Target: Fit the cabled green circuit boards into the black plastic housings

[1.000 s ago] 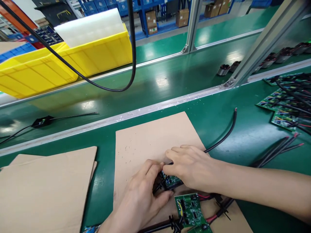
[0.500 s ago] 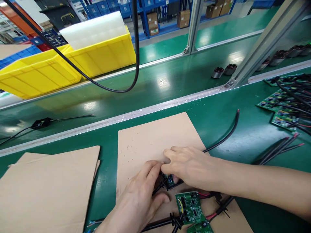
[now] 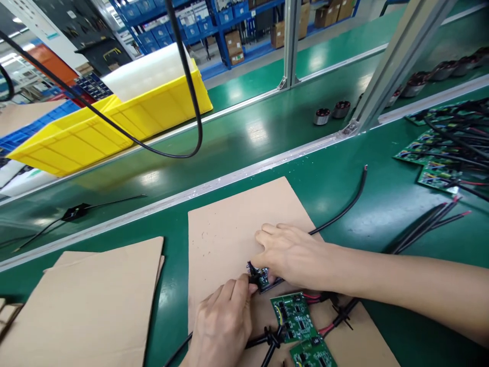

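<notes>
A small green circuit board [image 3: 264,278] is held over a cardboard sheet [image 3: 221,232], partly covered by my fingers. My right hand [image 3: 292,255] is closed around the board's far side. At its left end, my left hand [image 3: 225,316] pinches a black cable [image 3: 178,349] near a dark tie or knot; the exact grip is partly hidden. The cable runs out beneath my left hand. Closer to me lie two more green circuit boards [image 3: 296,318], fitted with black cables and red wires. Another black cable [image 3: 344,216] extends beyond my right hand.
Stacked cardboard sheets [image 3: 95,300] lie at left. Wired circuit boards [image 3: 439,176] are heaped at right, near loose black cables [image 3: 420,227]. A metal rail [image 3: 229,178] and upright post [image 3: 393,66] border the bench. Yellow bins [image 3: 160,109] and a hanging cable [image 3: 196,122] are beyond.
My left hand has drawn back toward me and left, with its thumb and fingers now together at the board's left end. More of the board shows. The camera view has shifted slightly.
</notes>
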Demonstrator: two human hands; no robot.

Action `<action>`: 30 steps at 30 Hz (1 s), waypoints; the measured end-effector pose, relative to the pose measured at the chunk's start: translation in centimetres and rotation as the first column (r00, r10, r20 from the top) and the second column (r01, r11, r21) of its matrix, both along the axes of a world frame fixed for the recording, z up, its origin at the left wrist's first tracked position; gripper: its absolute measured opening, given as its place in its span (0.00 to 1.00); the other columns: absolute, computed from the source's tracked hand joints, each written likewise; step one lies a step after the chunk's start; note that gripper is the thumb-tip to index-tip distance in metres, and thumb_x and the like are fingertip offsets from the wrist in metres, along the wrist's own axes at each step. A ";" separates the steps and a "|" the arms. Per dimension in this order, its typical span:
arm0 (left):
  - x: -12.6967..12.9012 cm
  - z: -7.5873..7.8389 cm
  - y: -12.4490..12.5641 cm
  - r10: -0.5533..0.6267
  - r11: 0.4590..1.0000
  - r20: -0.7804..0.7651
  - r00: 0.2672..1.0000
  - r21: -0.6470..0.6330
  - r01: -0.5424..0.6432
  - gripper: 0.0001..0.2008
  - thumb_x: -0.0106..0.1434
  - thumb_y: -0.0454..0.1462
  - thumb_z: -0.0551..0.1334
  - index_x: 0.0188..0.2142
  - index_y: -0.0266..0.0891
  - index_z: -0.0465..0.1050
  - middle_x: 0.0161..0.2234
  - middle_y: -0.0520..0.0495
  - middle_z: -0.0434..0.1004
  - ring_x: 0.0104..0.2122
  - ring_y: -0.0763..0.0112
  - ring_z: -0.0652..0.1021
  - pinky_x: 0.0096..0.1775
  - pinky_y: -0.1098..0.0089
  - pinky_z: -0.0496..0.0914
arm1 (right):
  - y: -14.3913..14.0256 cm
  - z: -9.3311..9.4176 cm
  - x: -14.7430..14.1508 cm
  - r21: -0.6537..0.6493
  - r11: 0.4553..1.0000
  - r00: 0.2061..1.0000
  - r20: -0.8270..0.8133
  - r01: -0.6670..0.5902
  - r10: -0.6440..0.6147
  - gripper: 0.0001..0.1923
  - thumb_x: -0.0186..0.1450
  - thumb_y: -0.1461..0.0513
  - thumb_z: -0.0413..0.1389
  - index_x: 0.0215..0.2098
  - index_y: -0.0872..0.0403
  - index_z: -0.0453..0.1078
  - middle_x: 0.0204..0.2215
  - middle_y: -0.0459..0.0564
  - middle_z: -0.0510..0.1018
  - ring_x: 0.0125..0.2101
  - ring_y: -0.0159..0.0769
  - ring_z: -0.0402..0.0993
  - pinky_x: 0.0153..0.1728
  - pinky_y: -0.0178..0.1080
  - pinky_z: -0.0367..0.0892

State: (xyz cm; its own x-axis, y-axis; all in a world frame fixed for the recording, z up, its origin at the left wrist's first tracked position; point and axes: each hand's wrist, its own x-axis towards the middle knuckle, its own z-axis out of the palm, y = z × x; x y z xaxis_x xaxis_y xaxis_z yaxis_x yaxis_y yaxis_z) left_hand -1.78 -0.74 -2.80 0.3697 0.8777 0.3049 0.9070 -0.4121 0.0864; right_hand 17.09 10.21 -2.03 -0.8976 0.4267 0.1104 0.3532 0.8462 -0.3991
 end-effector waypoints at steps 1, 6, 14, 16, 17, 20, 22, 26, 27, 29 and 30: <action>0.0 0.0 -0.1 0.001 1.000 -0.009 1.000 -0.007 -0.001 0.11 0.73 0.32 0.48 0.41 0.38 0.68 0.23 0.53 0.72 0.20 0.71 0.75 0.21 0.69 0.63 | 0.0 0.0 0.0 0.008 1.000 1.000 -0.003 -0.005 0.005 0.06 0.66 0.67 0.57 0.32 0.51 0.72 0.30 0.48 0.64 0.35 0.40 0.59 0.28 0.40 0.49; 0.6 0.5 0.1 0.003 1.000 -0.062 0.998 -0.027 -0.004 0.10 0.72 0.31 0.49 0.38 0.40 0.67 0.22 0.53 0.71 0.20 0.71 0.74 0.23 0.69 0.63 | 0.0 -0.3 0.1 -0.012 1.000 1.000 -0.010 0.025 -0.025 0.07 0.67 0.67 0.56 0.33 0.50 0.72 0.32 0.48 0.64 0.35 0.39 0.60 0.29 0.40 0.51; -0.2 0.1 -0.1 -0.042 0.992 -0.332 0.942 -0.127 0.000 0.10 0.66 0.28 0.50 0.42 0.36 0.67 0.24 0.50 0.70 0.22 0.67 0.74 0.22 0.68 0.65 | 0.0 0.1 0.2 -0.039 0.999 1.000 -0.008 0.006 -0.007 0.08 0.67 0.68 0.54 0.36 0.50 0.74 0.30 0.49 0.65 0.33 0.39 0.59 0.27 0.38 0.49; 0.1 0.2 -0.2 -0.056 0.991 -0.441 0.896 -0.133 -0.003 0.15 0.62 0.25 0.51 0.47 0.32 0.67 0.27 0.47 0.72 0.24 0.65 0.75 0.23 0.68 0.67 | 0.0 0.0 0.1 -0.042 0.999 1.000 -0.006 0.013 -0.013 0.08 0.67 0.68 0.55 0.37 0.50 0.74 0.31 0.48 0.65 0.33 0.39 0.59 0.27 0.38 0.49; 0.4 0.3 -0.2 -0.039 0.993 -0.483 0.875 -0.117 -0.020 0.16 0.61 0.24 0.51 0.47 0.31 0.68 0.27 0.46 0.72 0.25 0.64 0.75 0.24 0.68 0.67 | 0.0 -0.2 0.0 -0.046 0.999 1.000 -0.012 0.014 -0.015 0.07 0.67 0.68 0.56 0.37 0.50 0.74 0.31 0.48 0.65 0.33 0.39 0.59 0.27 0.39 0.50; 1.3 0.3 0.0 0.008 0.995 -0.526 0.851 -0.080 -0.059 0.14 0.62 0.24 0.50 0.40 0.32 0.72 0.24 0.45 0.70 0.22 0.64 0.73 0.21 0.69 0.64 | 0.1 -0.6 -0.1 -0.053 0.999 0.999 -0.042 0.014 -0.016 0.04 0.65 0.66 0.59 0.35 0.50 0.74 0.31 0.48 0.65 0.34 0.39 0.60 0.28 0.39 0.51; 1.4 0.4 0.4 -0.007 0.993 -0.508 0.861 -0.105 -0.053 0.13 0.61 0.24 0.50 0.35 0.34 0.71 0.23 0.46 0.69 0.21 0.65 0.72 0.20 0.70 0.62 | 0.2 -0.6 -0.1 -0.054 0.998 0.999 -0.044 0.012 -0.014 0.03 0.64 0.66 0.60 0.33 0.51 0.74 0.31 0.48 0.65 0.36 0.39 0.61 0.29 0.39 0.52; 0.6 1.3 1.3 -0.033 0.988 -0.429 0.903 -0.152 -0.036 0.10 0.60 0.26 0.53 0.29 0.39 0.68 0.23 0.49 0.70 0.21 0.66 0.72 0.22 0.69 0.63 | 0.1 0.0 0.2 -0.014 1.000 1.000 -0.024 0.004 -0.005 0.01 0.63 0.65 0.61 0.34 0.53 0.73 0.32 0.49 0.67 0.39 0.40 0.62 0.33 0.40 0.57; 0.3 1.5 1.5 -0.014 0.987 -0.387 0.922 -0.150 -0.048 0.08 0.62 0.28 0.54 0.30 0.39 0.68 0.24 0.49 0.70 0.22 0.66 0.73 0.23 0.69 0.63 | 0.0 0.2 0.3 0.002 1.000 1.000 -0.023 0.005 -0.005 0.01 0.63 0.64 0.61 0.34 0.54 0.73 0.33 0.49 0.68 0.39 0.41 0.62 0.34 0.40 0.58; -0.1 1.7 1.6 0.013 0.987 -0.277 0.961 -0.148 -0.056 0.06 0.65 0.31 0.55 0.33 0.40 0.68 0.26 0.49 0.72 0.24 0.65 0.74 0.24 0.69 0.64 | -0.7 0.6 0.2 0.035 0.999 1.000 -0.016 0.013 -0.013 0.03 0.62 0.65 0.60 0.35 0.56 0.73 0.34 0.50 0.69 0.40 0.41 0.62 0.37 0.42 0.59; -0.3 1.7 1.6 0.010 0.988 -0.218 0.976 -0.148 -0.043 0.06 0.66 0.31 0.55 0.35 0.40 0.69 0.27 0.49 0.73 0.26 0.65 0.74 0.24 0.68 0.64 | -1.1 0.7 0.1 0.055 0.998 1.000 -0.007 0.020 -0.020 0.03 0.63 0.65 0.59 0.36 0.56 0.73 0.34 0.51 0.69 0.40 0.42 0.62 0.38 0.43 0.59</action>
